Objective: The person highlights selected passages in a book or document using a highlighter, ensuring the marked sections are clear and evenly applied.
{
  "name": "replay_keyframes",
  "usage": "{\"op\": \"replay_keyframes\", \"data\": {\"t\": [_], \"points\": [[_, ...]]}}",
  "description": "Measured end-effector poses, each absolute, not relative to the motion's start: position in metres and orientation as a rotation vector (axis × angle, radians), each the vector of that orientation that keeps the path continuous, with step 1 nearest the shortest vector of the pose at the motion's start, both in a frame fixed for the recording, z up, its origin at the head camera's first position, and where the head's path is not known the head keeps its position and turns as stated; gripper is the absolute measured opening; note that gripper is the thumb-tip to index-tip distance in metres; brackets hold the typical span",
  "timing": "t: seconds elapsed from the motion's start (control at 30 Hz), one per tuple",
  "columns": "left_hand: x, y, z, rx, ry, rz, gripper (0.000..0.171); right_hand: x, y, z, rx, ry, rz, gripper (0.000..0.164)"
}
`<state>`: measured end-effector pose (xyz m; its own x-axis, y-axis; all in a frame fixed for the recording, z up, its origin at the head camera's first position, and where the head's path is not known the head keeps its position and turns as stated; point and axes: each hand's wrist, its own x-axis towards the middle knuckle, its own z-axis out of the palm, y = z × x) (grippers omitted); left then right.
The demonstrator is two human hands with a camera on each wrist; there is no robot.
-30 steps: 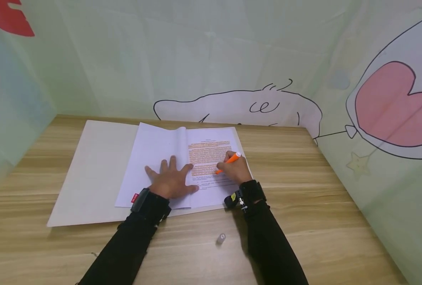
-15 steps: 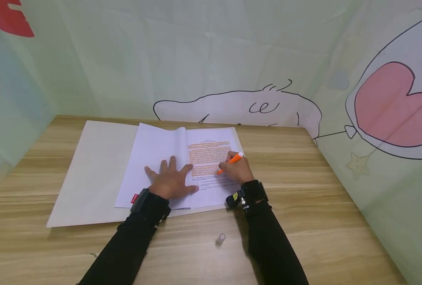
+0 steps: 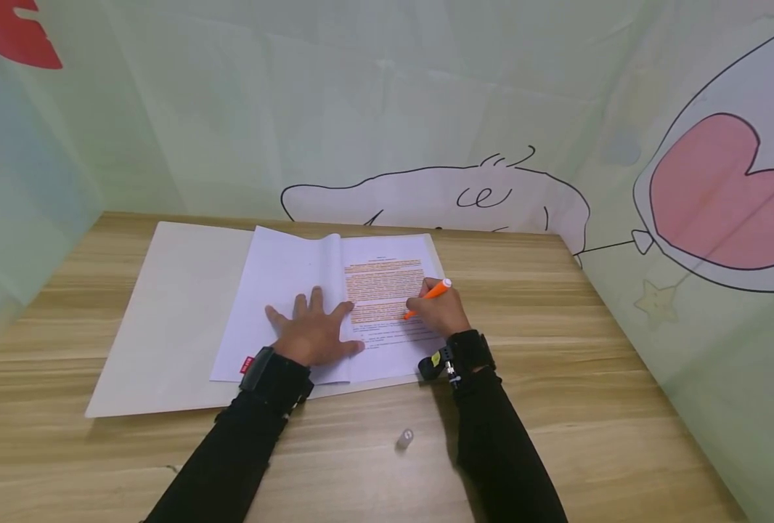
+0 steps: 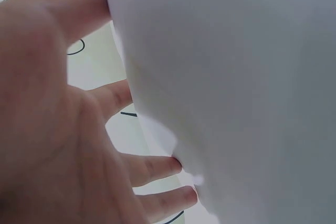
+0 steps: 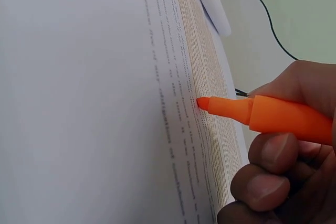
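An open booklet lies on the table, its right-hand page (image 3: 393, 356) printed with lines of text, many of them marked in orange. Across the left-hand page (image 3: 289, 269) and the fold, my left hand (image 3: 315, 334) rests with fingers spread. My right hand (image 3: 442, 312) grips an orange highlighter (image 3: 438, 289). In the right wrist view, the highlighter's tip (image 5: 203, 103) is at a text line beside the marked block. Spread fingers (image 4: 152, 169) touch the paper (image 4: 220, 77) in the left wrist view.
The booklet's wide pale cover (image 3: 171, 319) lies folded out to the left. A small greyish cap (image 3: 405, 438) is on the wooden table (image 3: 341, 465) near the front. A printed fabric wall (image 3: 374, 109) stands behind the table.
My right hand has slid slightly to the right with the highlighter along the text. The left hand stays where it was on the booklet.
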<state>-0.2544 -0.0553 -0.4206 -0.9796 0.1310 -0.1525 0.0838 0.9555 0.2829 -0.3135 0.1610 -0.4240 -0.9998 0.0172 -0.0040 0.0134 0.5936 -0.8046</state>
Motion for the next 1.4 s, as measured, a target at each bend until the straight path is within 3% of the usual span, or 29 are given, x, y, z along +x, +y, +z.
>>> {"op": "replay_keyframes", "data": {"t": [1.4], "points": [[-0.255,-0.055,-0.422,0.173,2.938,0.420,0.080,-0.318,0.179,-0.423,-0.084,-2.801,1.436,0.032]]}}
